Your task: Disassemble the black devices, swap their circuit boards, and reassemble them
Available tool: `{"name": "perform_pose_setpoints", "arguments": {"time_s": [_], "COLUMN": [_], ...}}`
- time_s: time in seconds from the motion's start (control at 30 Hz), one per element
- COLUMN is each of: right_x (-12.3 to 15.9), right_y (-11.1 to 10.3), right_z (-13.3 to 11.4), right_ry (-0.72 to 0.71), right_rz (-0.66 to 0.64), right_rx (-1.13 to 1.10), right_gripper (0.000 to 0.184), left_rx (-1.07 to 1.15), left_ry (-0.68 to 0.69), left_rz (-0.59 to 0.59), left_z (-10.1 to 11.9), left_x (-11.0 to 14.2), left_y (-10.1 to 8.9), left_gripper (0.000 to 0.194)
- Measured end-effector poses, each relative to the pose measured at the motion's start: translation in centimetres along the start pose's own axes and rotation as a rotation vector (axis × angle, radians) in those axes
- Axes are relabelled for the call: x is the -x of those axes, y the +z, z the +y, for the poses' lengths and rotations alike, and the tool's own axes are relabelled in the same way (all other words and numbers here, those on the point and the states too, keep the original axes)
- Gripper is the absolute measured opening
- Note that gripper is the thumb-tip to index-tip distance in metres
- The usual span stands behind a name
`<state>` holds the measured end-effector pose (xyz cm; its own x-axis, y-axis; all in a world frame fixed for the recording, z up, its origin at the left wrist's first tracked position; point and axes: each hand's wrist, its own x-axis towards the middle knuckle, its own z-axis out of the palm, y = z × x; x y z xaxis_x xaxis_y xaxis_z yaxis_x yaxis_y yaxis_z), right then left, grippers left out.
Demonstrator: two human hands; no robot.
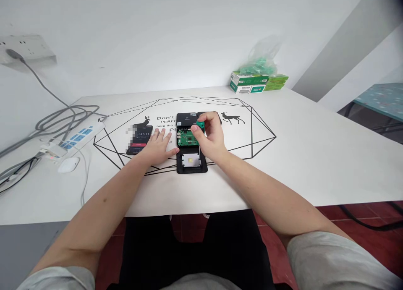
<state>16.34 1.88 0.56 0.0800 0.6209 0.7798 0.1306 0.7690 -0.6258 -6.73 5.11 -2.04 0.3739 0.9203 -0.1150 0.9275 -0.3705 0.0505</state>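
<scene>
My right hand (210, 137) is closed around the green handle of a screwdriver (200, 124). The screwdriver's thin shaft points down over a black cover with a silver metal plate (191, 160) in it. Just behind that cover lies a green circuit board (187, 138) in a black housing. Farther back rests a black casing (186, 119) with small labels; another dark piece is partly hidden by my right hand. My left hand (160, 147) lies flat with fingers spread, its thumb at the cover's left edge. Beside its fingers is a phone (141, 139) showing a timer.
A white power strip (80, 137) with coiled grey cables (63, 116) lies at the left, near a white earbud case (68, 165). Green and white boxes (250, 81) stand against the wall, with a plastic bag (261, 59) on top. The table's front edge is close to me.
</scene>
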Motion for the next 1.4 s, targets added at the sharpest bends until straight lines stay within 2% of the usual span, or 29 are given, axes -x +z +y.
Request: {"name": "perform_pose_setpoints", "arguments": {"time_s": [0.13,0.2,0.43,0.6,0.73,0.83,0.93,1.13,1.27,1.4], "right_x": [0.0,0.0,0.1,0.0,-0.1,-0.3,-0.4,0.0,0.4,0.2], "right_y": [0.0,0.2,0.6,0.1,-0.3,-0.3,0.1,1.1,0.8,0.1], "right_z": [-0.3,-0.5,-0.7,-1.2,-1.2,-0.8,-0.4,-0.7,-1.1,-1.3], "right_ry": [0.029,0.040,-0.122,-0.130,-0.155,-0.117,-0.045,0.152,0.133,0.135], "right_rz": [-0.015,0.020,0.202,0.149,0.143,0.136,0.103,0.078,0.126,0.029], "right_rx": [-0.216,-0.236,0.113,0.156,0.124,0.110,0.051,-0.231,-0.088,-0.081], "right_gripper": [0.025,0.023,0.027,0.021,0.027,0.025,0.032,0.041,0.036,0.032], "left_rx": [0.011,0.014,-0.002,-0.002,0.004,0.005,0.004,0.004,-0.004,-0.001], "left_ry": [0.029,0.047,0.052,0.056,0.047,0.039,0.038,0.037,0.034,0.036], "left_rz": [0.015,0.015,-0.012,-0.010,-0.027,-0.042,-0.043,-0.061,-0.060,-0.056], "left_z": [0.2,0.3,0.9,0.9,0.9,0.8,0.8,1.0,1.0,0.9], "left_x": [0.0,0.0,0.1,0.2,0.2,0.2,0.2,0.3,0.4,0.2], "left_y": [0.1,0.0,-0.3,-0.3,-0.3,-0.3,-0.4,-0.7,-0.7,-0.5], "left_gripper": [0.096,0.093,0.086,0.085,0.086,0.086,0.087,0.087,0.087,0.086]}}
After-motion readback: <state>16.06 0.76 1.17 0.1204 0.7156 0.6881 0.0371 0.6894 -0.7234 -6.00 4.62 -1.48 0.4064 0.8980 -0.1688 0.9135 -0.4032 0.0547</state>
